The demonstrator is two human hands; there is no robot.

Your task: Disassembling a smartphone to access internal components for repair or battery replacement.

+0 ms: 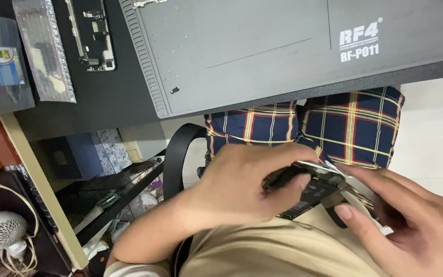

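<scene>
Over lap, below desk edge — opened phone [311, 187] pinched between left hand [242, 184] and right hand [411, 220], fingers closed on edges. Likely light, stiff, fragile — hold by frame, not exposed board.

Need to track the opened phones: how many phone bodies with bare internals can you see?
2. One opened phone is held over the lap by the left hand and right hand. Another phone frame lies on the dark desk's upper left. More may lie out of view.

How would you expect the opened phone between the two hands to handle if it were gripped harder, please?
The opened phone probably feels light and thin but fragile: its dark internals lie exposed. The left hand and right hand pinch its edges, so it may flex or slip.
</scene>
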